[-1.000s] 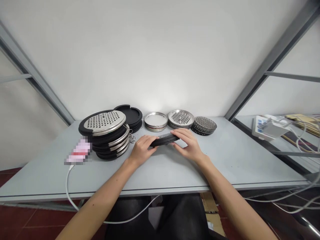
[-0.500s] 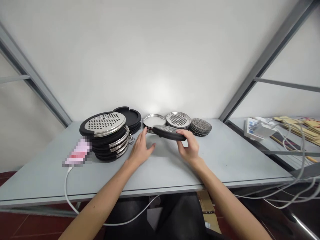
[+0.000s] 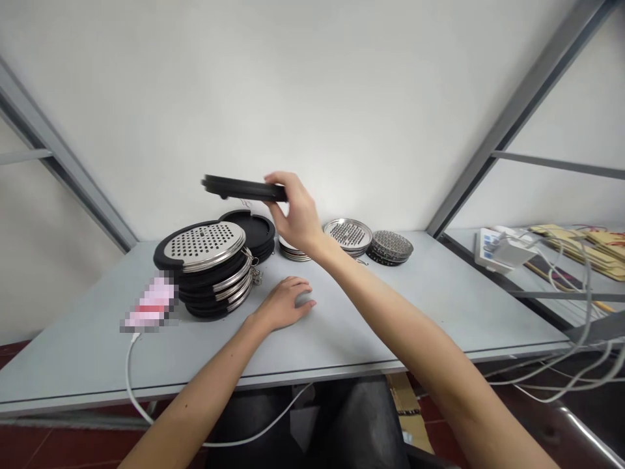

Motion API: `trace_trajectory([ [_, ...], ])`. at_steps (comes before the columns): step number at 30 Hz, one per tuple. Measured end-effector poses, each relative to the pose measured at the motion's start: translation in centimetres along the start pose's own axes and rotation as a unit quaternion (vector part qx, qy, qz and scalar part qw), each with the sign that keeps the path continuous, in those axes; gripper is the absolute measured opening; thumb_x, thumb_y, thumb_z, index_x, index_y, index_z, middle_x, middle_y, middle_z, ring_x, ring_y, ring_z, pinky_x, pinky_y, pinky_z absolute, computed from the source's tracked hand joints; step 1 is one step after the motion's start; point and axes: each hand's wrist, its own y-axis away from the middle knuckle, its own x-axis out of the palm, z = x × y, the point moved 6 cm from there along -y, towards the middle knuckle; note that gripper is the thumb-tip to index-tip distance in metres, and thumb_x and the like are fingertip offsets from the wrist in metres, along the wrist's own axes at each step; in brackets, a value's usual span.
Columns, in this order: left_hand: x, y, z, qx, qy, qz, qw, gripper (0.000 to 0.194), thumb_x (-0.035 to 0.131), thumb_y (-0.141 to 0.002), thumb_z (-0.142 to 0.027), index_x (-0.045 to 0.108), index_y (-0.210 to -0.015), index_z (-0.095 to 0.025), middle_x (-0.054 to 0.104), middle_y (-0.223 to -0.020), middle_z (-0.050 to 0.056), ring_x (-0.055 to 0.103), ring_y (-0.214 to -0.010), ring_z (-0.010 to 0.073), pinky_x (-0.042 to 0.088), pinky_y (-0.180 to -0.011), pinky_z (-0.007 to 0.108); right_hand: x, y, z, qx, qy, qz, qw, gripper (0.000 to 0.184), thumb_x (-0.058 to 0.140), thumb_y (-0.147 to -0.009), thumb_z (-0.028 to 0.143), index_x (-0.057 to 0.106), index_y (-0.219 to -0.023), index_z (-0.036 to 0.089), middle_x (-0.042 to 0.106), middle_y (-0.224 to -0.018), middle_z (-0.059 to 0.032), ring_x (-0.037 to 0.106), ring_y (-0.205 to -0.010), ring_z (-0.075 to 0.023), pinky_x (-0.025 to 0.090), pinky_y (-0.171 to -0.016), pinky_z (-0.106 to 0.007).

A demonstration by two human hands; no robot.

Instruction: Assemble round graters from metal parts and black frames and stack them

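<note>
My right hand [image 3: 295, 207] grips one edge of a round grater with a black rim [image 3: 244, 187], seen nearly edge-on and held in the air above the stacks on the left. Its grating face is hidden at this angle. My left hand [image 3: 288, 301] rests on the table, fingers slightly curled and thumb apart, with nothing in it. To its left stands a tall stack of black-rimmed round graters [image 3: 209, 240], the top one showing a perforated metal plate. Behind that stack, black round trays [image 3: 251, 231] are piled up.
Along the wall sit a stack of plain metal discs [image 3: 293, 251], partly behind my right hand, a stack of metal grater plates [image 3: 347, 233] and dark perforated discs [image 3: 390, 246]. A blurred pink item [image 3: 151, 306] with a white cable lies left. A power strip [image 3: 493, 251] is right.
My right hand has lifted the grater up and to the left, tilting it edge-on. My left hand has moved down onto the table.
</note>
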Motion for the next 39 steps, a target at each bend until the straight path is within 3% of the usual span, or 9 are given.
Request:
trace_trajectory([
  [5, -0.2, -0.2, -0.3, -0.002, 0.024, 0.002, 1.000, 0.021, 0.063, -0.083, -0.025, 0.068, -0.103, -0.022, 0.068, -0.108, 0.008, 0.062, -0.105, 0.0258, 0.051, -0.094, 0.045, 4.7, -3.8, 3.2, -0.031, -0.009, 0.096, 0.995, 0.017, 0.028, -0.089, 0.014, 0.039, -0.101, 0.017, 0.055, -0.103, -0.0038, 0.055, -0.099, -0.0140, 0.046, -0.089, -0.032],
  [10, -0.9, -0.2, -1.0, 0.006, 0.053, -0.012, 0.999, 0.027, 0.063, -0.082, -0.021, 0.066, -0.109, -0.021, 0.067, -0.116, 0.007, 0.061, -0.110, 0.0282, 0.051, -0.092, 0.042, 6.9, -3.5, 5.6, -0.059, 0.022, 0.185, 0.981, 0.027, 0.021, -0.081, 0.006, 0.036, -0.099, 0.019, 0.055, -0.101, 0.0007, 0.052, -0.094, -0.0100, 0.043, -0.089, -0.027],
  [15, -0.9, -0.3, -0.9, -0.008, 0.061, 0.002, 0.998, 0.025, 0.062, -0.083, -0.021, 0.065, -0.108, -0.020, 0.068, -0.113, 0.007, 0.063, -0.106, 0.0274, 0.052, -0.091, 0.041, 6.9, -1.4, 4.9, -0.063, -0.032, 0.223, 0.972, 0.027, 0.033, -0.079, 0.002, 0.038, -0.098, 0.020, 0.057, -0.105, -0.0030, 0.054, -0.100, -0.0149, 0.045, -0.090, -0.030],
  [22, -0.5, -0.6, -0.7, -0.036, 0.016, 0.034, 0.999, 0.022, 0.062, -0.084, -0.025, 0.068, -0.103, -0.018, 0.068, -0.111, 0.009, 0.063, -0.104, 0.0280, 0.051, -0.092, 0.043, 6.1, 0.8, 2.8, -0.045, -0.142, 0.199, 0.969, 0.042, 0.039, -0.071, -0.003, 0.041, -0.106, 0.019, 0.057, -0.119, -0.0094, 0.051, -0.119, -0.0210, 0.043, -0.100, -0.042],
  [28, -0.7, -0.7, -0.8, -0.053, 0.010, 0.054, 0.997, 0.026, 0.061, -0.086, -0.025, 0.067, -0.111, -0.022, 0.066, -0.119, 0.007, 0.060, -0.111, 0.0263, 0.048, -0.097, 0.041, 5.9, 1.9, 2.4, -0.046, -0.159, 0.228, 0.960, 0.051, 0.041, -0.066, -0.003, 0.052, -0.112, 0.017, 0.062, -0.117, -0.0066, 0.057, -0.112, -0.0191, 0.045, -0.101, -0.040],
  [31, -0.7, -0.7, -0.7, -0.055, 0.007, 0.063, 0.996, 0.026, 0.060, -0.086, -0.026, 0.067, -0.112, -0.024, 0.065, -0.120, 0.005, 0.059, -0.111, 0.0251, 0.047, -0.098, 0.039, 5.6, 2.2, 3.0, -0.070, -0.145, 0.239, 0.958, 0.043, 0.050, -0.072, 0.002, 0.057, -0.112, 0.016, 0.065, -0.117, -0.0067, 0.057, -0.114, -0.0203, 0.041, -0.106, -0.043],
  [35, -0.6, -0.7, -0.5, -0.064, 0.005, 0.071, 0.995, 0.024, 0.059, -0.087, -0.027, 0.068, -0.109, -0.023, 0.066, -0.118, 0.004, 0.060, -0.109, 0.0250, 0.047, -0.098, 0.039, 5.4, 2.2, 3.3, -0.094, -0.115, 0.238, 0.960, 0.033, 0.066, -0.082, 0.023, 0.062, -0.113, 0.016, 0.065, -0.122, -0.0093, 0.055, -0.120, -0.0221, 0.038, -0.110, -0.045],
  [39, -0.4, -0.6, -0.3, -0.074, 0.007, 0.066, 0.995, 0.022, 0.059, -0.087, -0.028, 0.068, -0.105, -0.021, 0.068, -0.115, 0.005, 0.061, -0.106, 0.0241, 0.048, -0.095, 0.036, 5.6, 2.4, 3.1, -0.110, -0.093, 0.230, 0.962, 0.029, 0.059, -0.091, 0.027, 0.062, -0.118, 0.017, 0.063, -0.125, -0.0104, 0.055, -0.120, -0.0198, 0.042, -0.105, -0.043],
])
